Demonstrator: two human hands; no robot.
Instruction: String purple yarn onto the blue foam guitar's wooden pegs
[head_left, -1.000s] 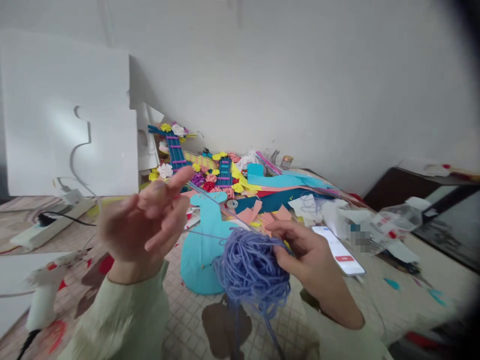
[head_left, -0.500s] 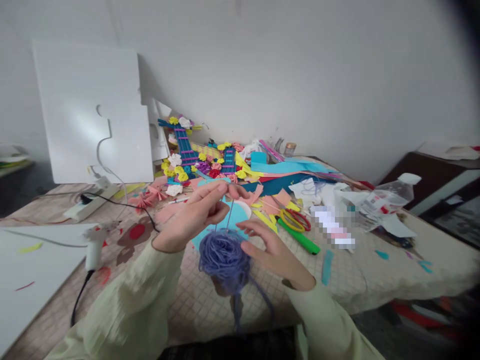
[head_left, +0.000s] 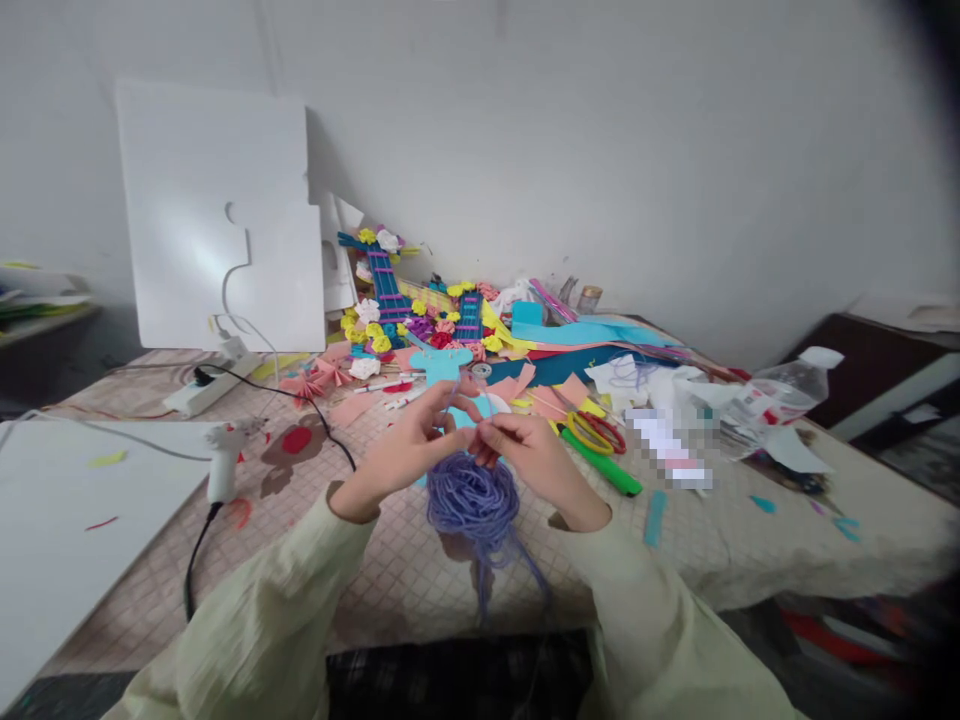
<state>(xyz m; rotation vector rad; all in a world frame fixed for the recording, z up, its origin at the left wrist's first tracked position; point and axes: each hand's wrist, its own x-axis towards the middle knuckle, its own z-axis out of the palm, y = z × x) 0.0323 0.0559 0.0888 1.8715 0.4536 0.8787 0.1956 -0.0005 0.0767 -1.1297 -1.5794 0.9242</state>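
A loose bundle of purple-blue yarn (head_left: 472,510) hangs just below my hands, its tail ends dangling toward the table's front edge. My left hand (head_left: 416,440) is bent, with its thumb and fingers closed on a strand of this yarn. Close against it, my right hand (head_left: 532,460) pinches the yarn at the top of the bundle. The fingertips of both hands meet there, so the exact crossing of the strand is hidden. Behind my fingers lies a light blue paper cutout (head_left: 441,362), partly covered by my left hand.
Green-handled cutter (head_left: 604,462) and yellow-and-red scissors (head_left: 592,432) lie to the right. A white glue gun (head_left: 223,465) with its cord is at left, near a power strip (head_left: 210,388). Paper flowers (head_left: 375,340) crowd the back. A plastic bottle (head_left: 784,395) lies at right.
My right hand has closed from a spread pose and come up to my left fingertips. My left hand has come down slightly toward the bundle. The camera view has shifted a little left.
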